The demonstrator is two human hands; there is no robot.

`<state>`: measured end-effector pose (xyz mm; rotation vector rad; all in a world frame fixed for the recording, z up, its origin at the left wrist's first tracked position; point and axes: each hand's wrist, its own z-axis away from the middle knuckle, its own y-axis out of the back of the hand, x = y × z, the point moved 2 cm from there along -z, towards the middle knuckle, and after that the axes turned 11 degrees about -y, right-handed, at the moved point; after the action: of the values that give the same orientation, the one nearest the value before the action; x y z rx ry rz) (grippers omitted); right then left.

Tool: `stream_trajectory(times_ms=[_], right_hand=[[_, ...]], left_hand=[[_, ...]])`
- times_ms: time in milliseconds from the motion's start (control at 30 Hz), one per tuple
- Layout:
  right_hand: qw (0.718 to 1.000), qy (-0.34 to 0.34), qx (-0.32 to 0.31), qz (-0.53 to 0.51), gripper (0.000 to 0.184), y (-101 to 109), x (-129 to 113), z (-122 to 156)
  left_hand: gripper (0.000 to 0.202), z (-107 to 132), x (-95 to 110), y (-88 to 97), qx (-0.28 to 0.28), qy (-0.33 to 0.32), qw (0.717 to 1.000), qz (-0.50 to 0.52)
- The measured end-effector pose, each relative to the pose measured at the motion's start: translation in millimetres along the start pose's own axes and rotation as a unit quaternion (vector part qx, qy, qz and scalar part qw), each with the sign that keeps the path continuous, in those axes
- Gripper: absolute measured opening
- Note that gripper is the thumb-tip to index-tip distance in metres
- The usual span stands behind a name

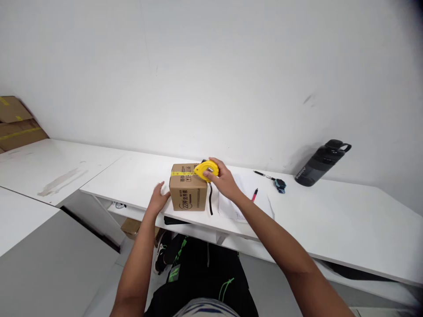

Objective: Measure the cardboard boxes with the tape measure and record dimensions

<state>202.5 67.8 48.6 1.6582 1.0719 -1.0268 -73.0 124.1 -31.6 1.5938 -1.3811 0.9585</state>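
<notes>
A small brown cardboard box [189, 198] with dark printing stands near the front edge of the white desk. My right hand [225, 179] grips a yellow tape measure [211, 165] at the right end of the box's top. A yellow band [181, 173] crosses that top up to the tape measure; whether it is the blade or packing tape I cannot tell. From the tape measure a black strap [210, 202] hangs down by the box's right side. At the left side is my left hand [159, 199], thumb and fingers apart, its fingertips at the box.
Right of the box lie white papers [243, 211], with a red pen [254, 194] on them. Farther right are a black pen [263, 175], a small blue-black object [280, 186] and a dark bottle [320, 163] by the wall. Taped cartons [20, 127] stand far left.
</notes>
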Motion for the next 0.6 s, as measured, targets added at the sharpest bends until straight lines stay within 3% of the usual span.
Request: stream_trajectory(times_ms=[67,167,233,400,600], right_hand=[[0.998,0.011,-0.024,0.052,0.059,-11,-8,2],[0.993,0.014,-0.045,0.105,0.056,-22,-19,1],[0.987,0.033,-0.075,0.137,0.053,-28,-27,-5],[0.964,0.105,-0.088,0.228,0.052,-54,-37,-33],[0.946,0.098,-0.097,0.294,0.051,-83,-38,-49]], left_hand=[[0.055,4,21,-6.3,0.064,-0.009,0.997,-0.038],[0.056,13,47,-24.4,-0.013,0.019,0.999,0.035],[0.056,19,54,-34.6,-0.018,0.017,0.999,0.03],[0.041,16,45,-48.7,0.03,-0.006,1.0,0.009],[0.039,11,39,-47.4,0.034,-0.033,0.996,-0.073]])
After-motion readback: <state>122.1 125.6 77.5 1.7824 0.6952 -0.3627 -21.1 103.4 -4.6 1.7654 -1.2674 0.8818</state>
